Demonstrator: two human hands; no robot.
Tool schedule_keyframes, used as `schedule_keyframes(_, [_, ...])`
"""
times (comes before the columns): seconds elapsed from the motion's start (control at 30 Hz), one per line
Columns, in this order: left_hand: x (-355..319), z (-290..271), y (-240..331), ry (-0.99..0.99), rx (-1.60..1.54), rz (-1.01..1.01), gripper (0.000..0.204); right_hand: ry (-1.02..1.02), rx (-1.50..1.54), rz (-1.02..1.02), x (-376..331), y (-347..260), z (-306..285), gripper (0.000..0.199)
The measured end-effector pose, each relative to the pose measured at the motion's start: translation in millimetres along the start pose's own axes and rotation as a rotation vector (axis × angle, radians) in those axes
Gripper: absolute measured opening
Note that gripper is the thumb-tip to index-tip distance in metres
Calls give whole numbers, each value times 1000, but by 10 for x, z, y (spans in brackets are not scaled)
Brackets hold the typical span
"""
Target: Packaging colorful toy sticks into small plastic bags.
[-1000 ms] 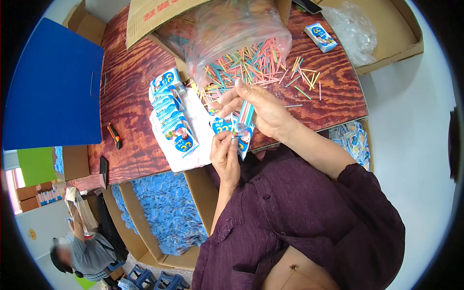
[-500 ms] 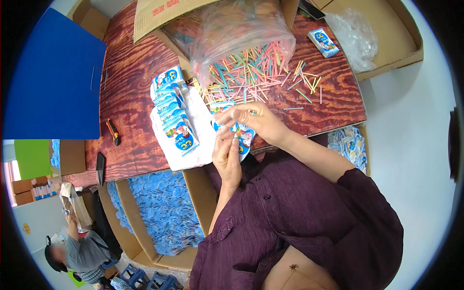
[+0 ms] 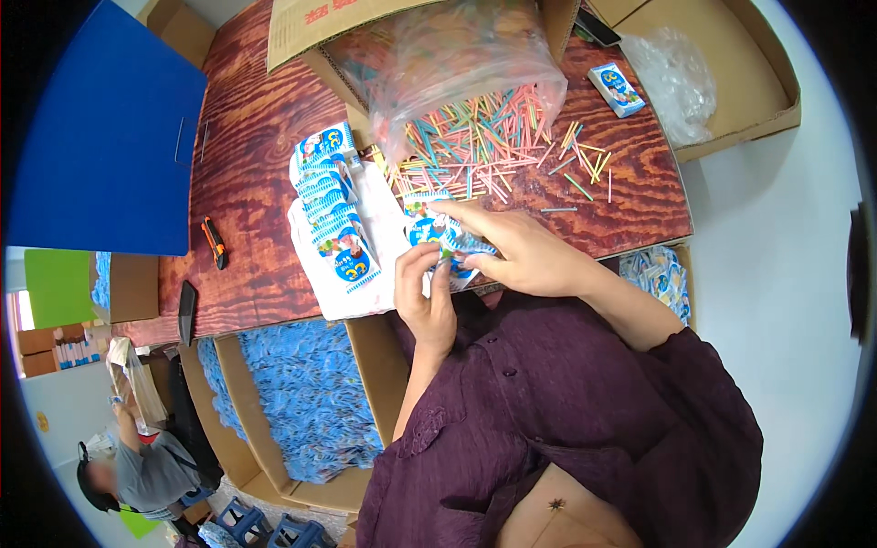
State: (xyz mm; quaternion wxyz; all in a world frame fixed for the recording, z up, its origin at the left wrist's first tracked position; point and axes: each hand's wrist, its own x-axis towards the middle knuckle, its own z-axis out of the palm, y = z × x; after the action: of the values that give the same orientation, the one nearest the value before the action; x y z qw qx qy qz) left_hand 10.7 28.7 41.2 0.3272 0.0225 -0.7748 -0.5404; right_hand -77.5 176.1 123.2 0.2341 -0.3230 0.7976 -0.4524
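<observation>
Above the table's near edge, my left hand is closed, its thumb and curled fingertips at a small blue-and-white printed packet. My right hand reaches over from the right, with this packet between its outstretched index finger and thumb. The fingers partly hide the packet. Another blue-and-white packet lies just beyond them. To the left, an overlapping row of similar packets rests on a white sheet. Behind my hands, pink, yellow, green and blue thin sticks spill from a clear plastic bag.
An open carton holds the bag. An orange-black cutter and a dark phone-like object lie left. One small box stands right. Below the edge, a carton holds many blue packets. Another person sits lower left.
My right hand has come down and turned flatter, its fingers now over the packet. My left hand stays nearly in place, its fingers slightly more curled. The view has shifted slightly.
</observation>
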Motion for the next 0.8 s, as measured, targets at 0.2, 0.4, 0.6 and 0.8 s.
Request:
schedule_keyframes(0.2, [77,-247,-84,-359,-597,-667,23,-1,-61,-94,-31,-72,-39,67])
schedule_keyframes(0.4, [83,-233,-78,-251,-740,-643,19,54,-214,-214,-34,-104,-26,60])
schedule_keyframes(0.6, [134,-328,-60,-257,-720,-500,14,103,-189,-389,72,-29,172,55])
schedule_keyframes(0.8, [115,-479,-62,40,-545,-587,9,121,-94,-458,242,72,363,54])
